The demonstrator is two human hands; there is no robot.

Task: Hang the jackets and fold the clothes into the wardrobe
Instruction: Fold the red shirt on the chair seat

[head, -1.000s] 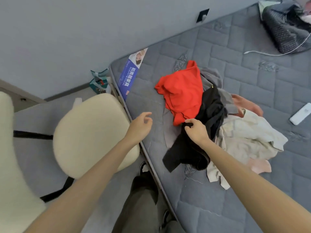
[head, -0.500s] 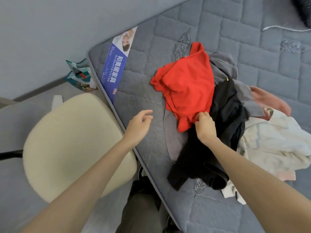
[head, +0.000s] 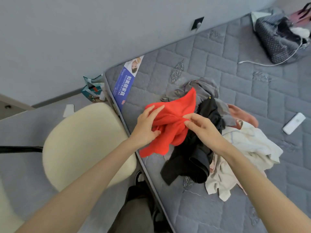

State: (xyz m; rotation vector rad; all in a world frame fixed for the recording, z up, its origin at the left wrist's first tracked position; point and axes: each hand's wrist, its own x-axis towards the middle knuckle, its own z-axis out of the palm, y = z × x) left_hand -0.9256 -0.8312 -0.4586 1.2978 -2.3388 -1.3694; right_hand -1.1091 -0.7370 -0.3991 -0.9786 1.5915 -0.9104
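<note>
The red garment (head: pixel 170 125) is bunched up at the near corner of the bed (head: pixel 235 91), raised a little off the pile, with its lower edge hanging over the bed's rim. Its long axis runs from a pointed tip up and to the right, down and left toward the person. Both hands meet it about midway along. The left hand (head: pixel 146 126) is on its left side, fingers laid fairly straight over the cloth and the thumb pressed in beneath, so it seems to be pinching a fold. The right hand (head: pixel 202 126) comes from the right and pinches a gather of red cloth between thumb and forefinger, its other fingers loosely spread. Neither hand is clearly nearer.

I judge the next step is to lift the red garment clear and shake it open for folding (the wardrobe is not in view).

What might catch lies just to the right and below: a black garment (head: pixel 193 158) touching the red one and partly under the right wrist, a cream garment (head: pixel 244 148) beside that, with a grey garment (head: pixel 202 86) behind the tip and a pink one (head: pixel 242 115) further right. Pulling up and left should free it without dragging them.

A cream chair seat (head: pixel 80 142) stands just beside the bed corner on the left. A white remote (head: pixel 293 122) and a white cable (head: pixel 269 63) lie well apart.
</note>
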